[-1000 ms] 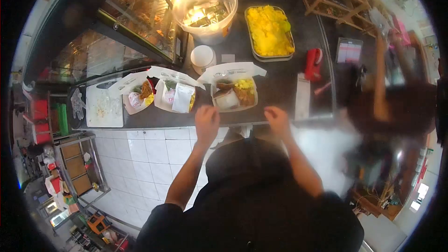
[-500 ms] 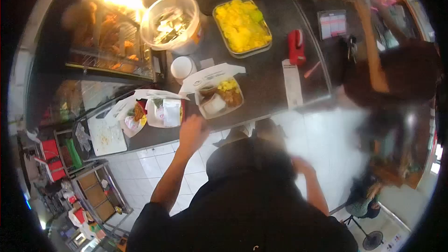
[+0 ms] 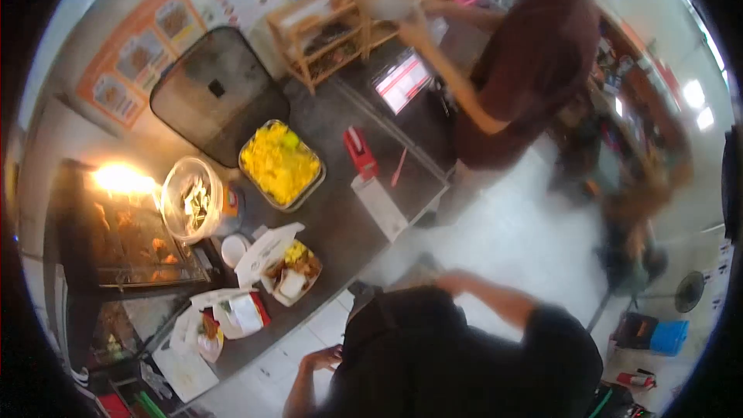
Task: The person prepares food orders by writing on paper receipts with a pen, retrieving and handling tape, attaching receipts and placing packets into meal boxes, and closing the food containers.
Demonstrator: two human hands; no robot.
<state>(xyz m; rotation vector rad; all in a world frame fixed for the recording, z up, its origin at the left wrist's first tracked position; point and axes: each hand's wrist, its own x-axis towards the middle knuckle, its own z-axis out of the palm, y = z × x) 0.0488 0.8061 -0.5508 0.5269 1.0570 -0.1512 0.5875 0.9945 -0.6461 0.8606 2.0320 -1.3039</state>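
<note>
My left hand (image 3: 321, 358) hangs beside my dark shirt, below the counter's front edge. Its fingers are loosely bent and apart, with nothing visible in them. At my waist is my right hand (image 3: 455, 283), smeared by motion, so its fingers cannot be made out. On the counter, an open takeaway box (image 3: 292, 285) holds yellow pieces, brown food and a white item. Left of it stand a second open box (image 3: 241, 314) with a white packet on top and a third box (image 3: 209, 344) with food inside.
A tray of yellow food (image 3: 280, 166), a plastic tub (image 3: 190, 201), a white cup (image 3: 234, 250), a red stapler-like tool (image 3: 359, 153) and a paper strip (image 3: 381, 207) are on the counter (image 3: 340, 240). A lit food warmer (image 3: 131, 240) stands left. Another person (image 3: 526, 70) works at the far right.
My view has swung to the right, bringing the wall posters and the other person into sight. My left hand has drawn back from the boxes to my side; my right arm is bent at my waist.
</note>
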